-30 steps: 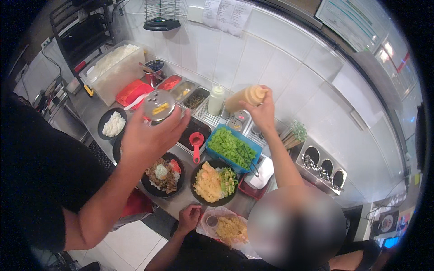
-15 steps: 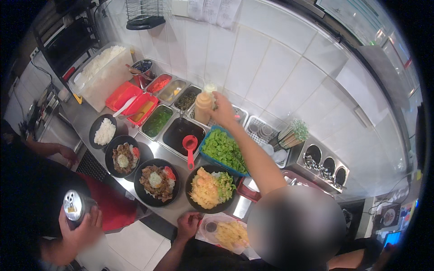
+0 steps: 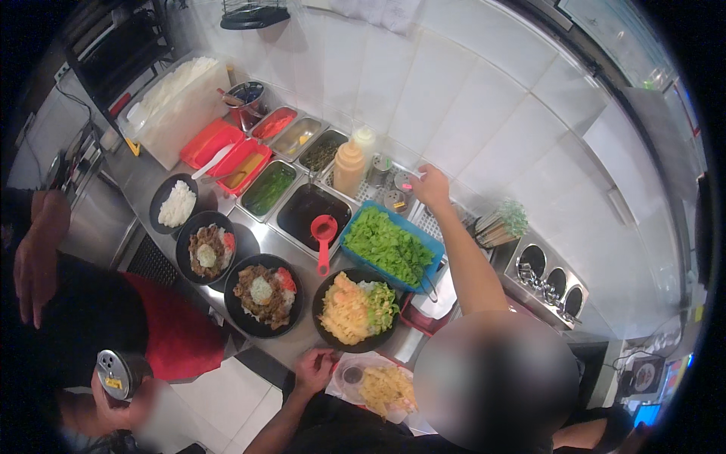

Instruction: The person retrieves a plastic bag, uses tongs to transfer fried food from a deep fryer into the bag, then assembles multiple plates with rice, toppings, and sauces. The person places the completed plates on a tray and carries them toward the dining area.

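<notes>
The right hand [image 3: 113,412] has a firm grip on the metal-lidded shaker [image 3: 113,369], held low at the near left, clear of the bench [image 3: 409,340]. Farther left, the left hand [image 3: 38,261] is free, fingers loosely extended! Across the bench, a co-worker's hand [image 3: 430,186] reaches in, right of the squeeze bottle [image 3: 349,170].

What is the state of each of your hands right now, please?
Left hand: open, fingers extended, nothing visible in it.
Right hand: closed around a shaker with holes in its lid.
</notes>
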Tool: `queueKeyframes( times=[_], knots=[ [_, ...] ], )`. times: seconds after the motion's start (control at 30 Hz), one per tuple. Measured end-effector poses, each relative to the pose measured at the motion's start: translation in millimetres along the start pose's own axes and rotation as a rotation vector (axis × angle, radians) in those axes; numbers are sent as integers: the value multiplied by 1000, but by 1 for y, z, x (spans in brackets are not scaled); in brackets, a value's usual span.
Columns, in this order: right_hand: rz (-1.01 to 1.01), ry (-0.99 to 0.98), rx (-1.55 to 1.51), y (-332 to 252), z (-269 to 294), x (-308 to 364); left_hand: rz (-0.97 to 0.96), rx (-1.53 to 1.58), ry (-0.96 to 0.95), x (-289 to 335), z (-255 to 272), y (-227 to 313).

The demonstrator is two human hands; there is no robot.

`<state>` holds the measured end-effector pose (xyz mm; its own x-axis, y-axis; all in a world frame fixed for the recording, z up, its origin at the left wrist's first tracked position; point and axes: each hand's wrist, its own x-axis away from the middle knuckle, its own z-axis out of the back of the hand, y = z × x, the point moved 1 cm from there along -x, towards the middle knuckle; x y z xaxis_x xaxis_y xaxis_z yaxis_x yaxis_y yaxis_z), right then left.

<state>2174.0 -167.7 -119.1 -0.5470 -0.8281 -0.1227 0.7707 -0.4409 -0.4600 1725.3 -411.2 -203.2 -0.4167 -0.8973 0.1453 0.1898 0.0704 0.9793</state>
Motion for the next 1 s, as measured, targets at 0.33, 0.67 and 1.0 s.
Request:
queueKeyframes(
  times=[0.33,0.67,1.0],
  knots=[
    [-346,-97,15,-34,-23,15,-13,-43,58,2,1,-7],
    [177,258,-323,-34,44,53,4,68,-9,3,-3,-30],
    [223,2,-1045,-90,117,194,-36,15,-45,-1,2,-17]
  ],
)
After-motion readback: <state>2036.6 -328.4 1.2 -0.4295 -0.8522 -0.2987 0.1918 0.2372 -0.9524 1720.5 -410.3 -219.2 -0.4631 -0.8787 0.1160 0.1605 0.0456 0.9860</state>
